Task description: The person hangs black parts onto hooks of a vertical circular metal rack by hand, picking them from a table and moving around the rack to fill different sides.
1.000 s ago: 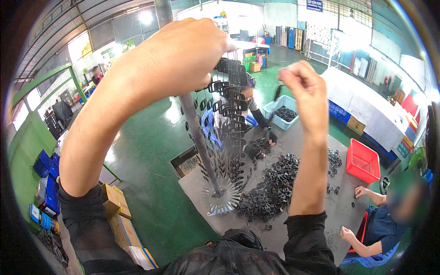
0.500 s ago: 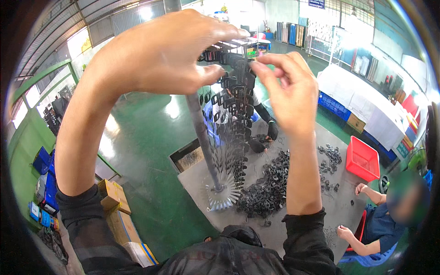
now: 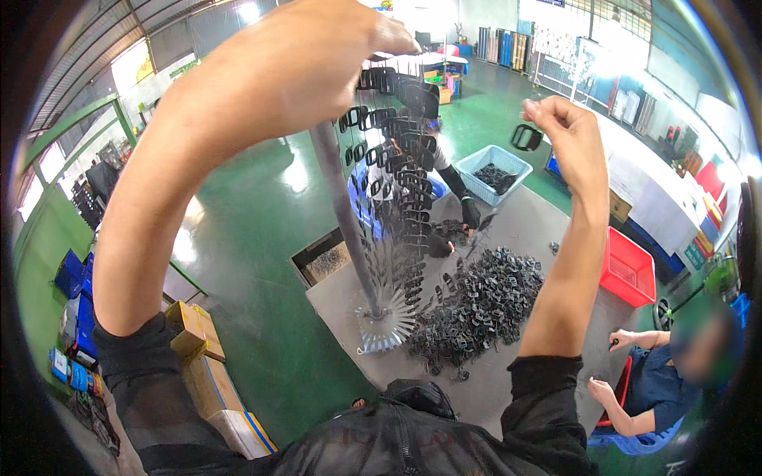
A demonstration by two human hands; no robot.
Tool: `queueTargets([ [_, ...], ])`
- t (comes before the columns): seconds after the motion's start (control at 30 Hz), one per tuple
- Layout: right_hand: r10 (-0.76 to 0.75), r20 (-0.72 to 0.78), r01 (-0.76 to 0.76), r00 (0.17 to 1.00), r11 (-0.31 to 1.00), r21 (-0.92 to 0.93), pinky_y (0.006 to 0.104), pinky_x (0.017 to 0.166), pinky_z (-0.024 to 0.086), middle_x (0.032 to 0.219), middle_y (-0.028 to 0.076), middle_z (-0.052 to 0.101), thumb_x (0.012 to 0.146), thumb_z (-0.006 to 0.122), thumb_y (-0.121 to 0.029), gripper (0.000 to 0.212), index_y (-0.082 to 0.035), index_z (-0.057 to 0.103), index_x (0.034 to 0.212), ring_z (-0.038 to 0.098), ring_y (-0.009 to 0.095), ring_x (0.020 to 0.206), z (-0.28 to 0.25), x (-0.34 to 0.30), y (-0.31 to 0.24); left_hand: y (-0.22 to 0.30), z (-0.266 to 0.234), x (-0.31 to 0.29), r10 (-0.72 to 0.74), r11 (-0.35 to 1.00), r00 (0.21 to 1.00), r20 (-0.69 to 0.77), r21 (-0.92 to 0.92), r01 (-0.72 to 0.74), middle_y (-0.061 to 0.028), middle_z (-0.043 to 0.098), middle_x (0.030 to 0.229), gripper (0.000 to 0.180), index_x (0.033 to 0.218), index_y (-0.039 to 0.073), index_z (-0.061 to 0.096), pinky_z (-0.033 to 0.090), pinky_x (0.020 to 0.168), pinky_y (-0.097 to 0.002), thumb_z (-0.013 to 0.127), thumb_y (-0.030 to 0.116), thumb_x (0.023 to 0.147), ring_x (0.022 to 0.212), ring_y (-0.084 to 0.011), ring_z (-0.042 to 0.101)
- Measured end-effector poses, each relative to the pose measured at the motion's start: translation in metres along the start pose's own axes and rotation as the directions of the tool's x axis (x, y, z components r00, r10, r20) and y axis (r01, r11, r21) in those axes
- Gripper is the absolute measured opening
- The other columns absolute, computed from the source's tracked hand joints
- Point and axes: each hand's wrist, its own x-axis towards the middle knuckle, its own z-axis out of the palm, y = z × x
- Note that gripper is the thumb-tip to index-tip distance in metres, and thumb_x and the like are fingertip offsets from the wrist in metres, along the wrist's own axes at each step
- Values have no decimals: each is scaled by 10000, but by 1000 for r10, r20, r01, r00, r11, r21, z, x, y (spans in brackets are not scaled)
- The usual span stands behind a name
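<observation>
A black frame (image 3: 525, 137) hangs from the right hand (image 3: 573, 135), raised above the far side of the tabletop (image 3: 337, 305), its fingers (image 3: 533, 109) pinching the piece near its upper end. The left hand (image 3: 333, 63) arches over the top of a rack (image 3: 397, 151), where rows of similar black frames hang beside a grey pole (image 3: 341, 198); some of its fingers reach forward at the picture's upper edge, but whether they grip anything cannot be told. At the foot of the pole, pale slats (image 3: 386, 331) fan outward in a ring.

Just right of the slats, a heap of black parts (image 3: 476, 305) covers the middle of the tabletop. Across from the wearer, a co-worker (image 3: 439, 159), partly hidden behind the rack, works with both hands low over more dark parts; a light blue basket (image 3: 475, 190) holding black pieces sits near that person's arm. A red basket (image 3: 623, 289) stands beyond the wearer's right forearm. At the right, a second co-worker (image 3: 655, 385) in a dark blue shirt sits on a blue chair (image 3: 659, 439), a small dark piece in one hand. Cartons (image 3: 198, 329) stand on the green floor (image 3: 254, 278) at left.
</observation>
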Motion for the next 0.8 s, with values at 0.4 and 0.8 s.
queueTargets([
  [0.4,-255,-170,236,952,964,-120,352,631,464,778,71,587,767,736,-241,223,-61,697,891,586,232,684,63,-24,-84,15,-10,14,-255,967,928,272,80,243,-193,605,1174,364,1141,-11,607,421,975,-413,570,11,780,1110,-355,547],
  [0.8,-77,-87,106,993,907,407,216,620,407,701,-26,616,787,730,-99,57,-49,703,783,506,41,646,36,-9,-41,8,-7,2,-179,981,983,39,83,175,-189,638,1098,385,1078,-19,639,453,929,-410,496,-82,725,1058,-365,577],
])
